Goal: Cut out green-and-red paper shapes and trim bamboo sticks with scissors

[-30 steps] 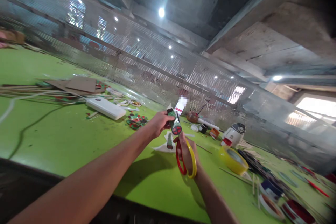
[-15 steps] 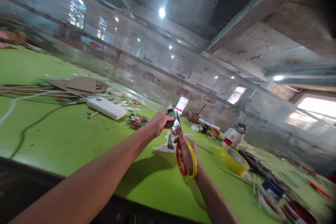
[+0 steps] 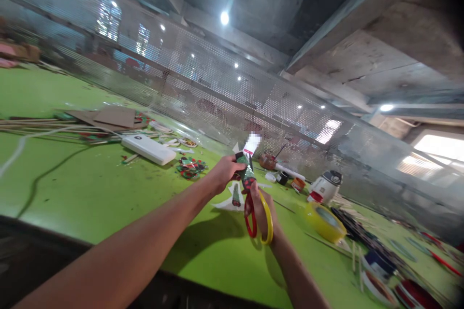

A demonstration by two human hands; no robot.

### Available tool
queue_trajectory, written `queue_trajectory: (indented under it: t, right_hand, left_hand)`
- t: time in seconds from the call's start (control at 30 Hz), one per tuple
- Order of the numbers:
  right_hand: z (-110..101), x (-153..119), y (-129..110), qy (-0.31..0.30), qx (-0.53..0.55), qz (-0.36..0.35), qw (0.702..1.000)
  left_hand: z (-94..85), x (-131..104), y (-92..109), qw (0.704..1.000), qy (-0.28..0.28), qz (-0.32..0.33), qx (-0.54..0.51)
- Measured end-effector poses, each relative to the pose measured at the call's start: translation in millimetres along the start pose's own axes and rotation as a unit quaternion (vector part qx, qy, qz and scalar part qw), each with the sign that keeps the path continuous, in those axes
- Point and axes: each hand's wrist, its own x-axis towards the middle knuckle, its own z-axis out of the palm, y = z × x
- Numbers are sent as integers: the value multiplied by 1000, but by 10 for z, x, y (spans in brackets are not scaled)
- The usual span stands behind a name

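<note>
My left hand (image 3: 229, 172) pinches a small dark green and red patterned piece (image 3: 248, 178) between thumb and fingers, held above the table. I cannot make out whether it is paper or cloth. My right hand (image 3: 261, 202) is wrapped round the handles of a pair of scissors (image 3: 268, 224), one loop red and one yellow. The blades are mostly hidden by the piece and the fingers, and the two hands almost meet there. Below them lies a white scrap (image 3: 225, 204) bearing a green tree-like shape (image 3: 236, 196).
A white power bank (image 3: 148, 148) and a pile of red and green cut-outs (image 3: 190, 168) lie left on the green table (image 3: 83, 188). Yellow tape (image 3: 326, 222), a white bottle-like object (image 3: 327, 186) and paint pots (image 3: 379, 263) stand right. Mesh (image 3: 203, 87) rises behind.
The patterned piece has turned and its lower end now sits against my right hand's fingertips. My left hand has shifted slightly right. The scissors stay in my right hand.
</note>
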Motion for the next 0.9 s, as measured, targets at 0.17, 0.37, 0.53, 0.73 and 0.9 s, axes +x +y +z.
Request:
queue_trajectory:
  t: [0.17, 0.37, 0.53, 0.73, 0.9]
  right_hand:
    - [-9, 13, 18, -14, 25, 5, 1000]
    - [-11, -24, -24, 1, 6, 2, 1000]
    - [-12, -29, -42, 10, -24, -12, 1000]
    - [0, -15, 3, 8, -5, 0, 1000]
    - [-12, -15, -3, -4, 1, 6, 1000]
  left_hand:
    - [31, -13, -40, 1000, -11, 7, -11]
    - [18, -34, 31, 1000, -12, -10, -13]
    - [-14, -17, 63, 1000, -13, -18, -8]
    - [-44, 9, 77, 1000, -14, -25, 11]
    - [-68, -20, 138, 999, -12, -29, 32]
